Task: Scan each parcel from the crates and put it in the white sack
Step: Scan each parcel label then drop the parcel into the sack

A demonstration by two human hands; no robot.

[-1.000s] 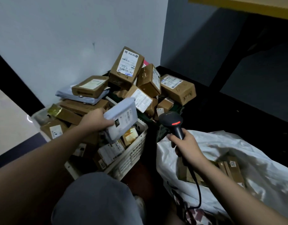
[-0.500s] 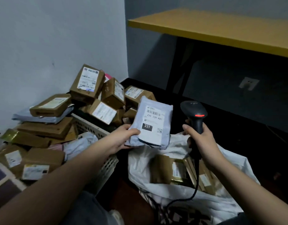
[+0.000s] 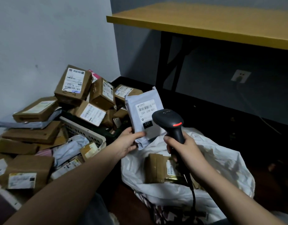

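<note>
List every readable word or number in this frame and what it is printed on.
"231 239 K01": label of the grey mailer bag in the left hand.
"231": black patch on that label.
Labels on the cardboard boxes and the sack's parcel: too blurred.

Dim indoor scene with soft, bluish light falling from above the yellow tabletop (image 3: 213, 23). Deep shadow fills the space beneath that tabletop, hiding detail there. Wide-angle bending curves the picture's edges, and nearby forearms look slightly soft and smeared.
</note>
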